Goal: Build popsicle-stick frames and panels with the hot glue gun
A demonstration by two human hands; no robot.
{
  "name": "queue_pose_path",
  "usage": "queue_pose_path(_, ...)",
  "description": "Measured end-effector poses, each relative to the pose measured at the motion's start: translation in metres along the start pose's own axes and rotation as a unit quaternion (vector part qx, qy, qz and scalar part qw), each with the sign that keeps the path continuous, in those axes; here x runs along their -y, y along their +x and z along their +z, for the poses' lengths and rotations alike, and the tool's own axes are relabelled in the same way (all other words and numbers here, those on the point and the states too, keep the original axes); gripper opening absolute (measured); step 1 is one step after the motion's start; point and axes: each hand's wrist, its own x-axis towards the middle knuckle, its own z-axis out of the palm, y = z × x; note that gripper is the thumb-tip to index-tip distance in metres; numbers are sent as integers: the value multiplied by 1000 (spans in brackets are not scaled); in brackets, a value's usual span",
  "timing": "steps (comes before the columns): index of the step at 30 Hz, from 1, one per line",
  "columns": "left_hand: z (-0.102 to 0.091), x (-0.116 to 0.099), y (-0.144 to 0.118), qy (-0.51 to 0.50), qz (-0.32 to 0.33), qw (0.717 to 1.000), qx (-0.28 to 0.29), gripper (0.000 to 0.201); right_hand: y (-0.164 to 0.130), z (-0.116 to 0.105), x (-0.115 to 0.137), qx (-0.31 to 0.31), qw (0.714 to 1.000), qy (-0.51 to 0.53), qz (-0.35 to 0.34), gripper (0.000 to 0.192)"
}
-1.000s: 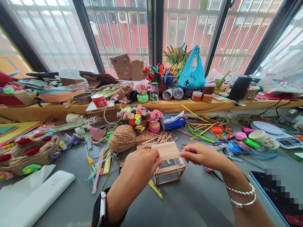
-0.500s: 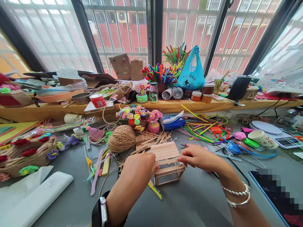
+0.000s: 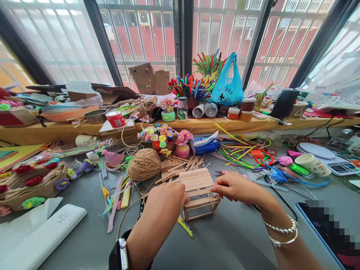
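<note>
A small craft-stick frame point(image 3: 201, 203) stands on the gray table point(image 3: 225, 240) at the near center, between the 2 hands. Its far part is covered by a panel of sticks point(image 3: 197, 179) laid side by side; its near part is an open box of thin bars. A single craft stick point(image 3: 198, 192) lies crosswise just on the near side of the panel.

The right hand point(image 3: 232, 184) pinches the right end of this stick between thumb and forefinger, the other fingers curled. The left hand point(image 3: 168, 197) is at the left end, its fingers bent and its thumb pointing to the frame; its own back hides the fingertips, so I cannot tell whether they grip.

Just left of the frame's near corner lies a yellow fuzzy strip point(image 3: 185, 227). On the far side are loose craft sticks point(image 3: 194, 163), with a ball of twine point(image 3: 144, 164) to their left and silver scissors point(image 3: 209, 164) to their right.
</note>
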Motion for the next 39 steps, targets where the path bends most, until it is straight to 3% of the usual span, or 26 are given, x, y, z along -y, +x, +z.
queue_pose_path(8,4,1,-1,-2,9,1000,-23,20,0,-1,0,9,1000,1,-4,35)
queue_pose_path(26,3,1,-2,-7,4,1000,20,24,3,1,-6,-37,997,-67,13,36)
queue_pose_path(39,4,1,-3,-8,27,1000,14,27,8,5,-11,-44,995,-87,8,39)
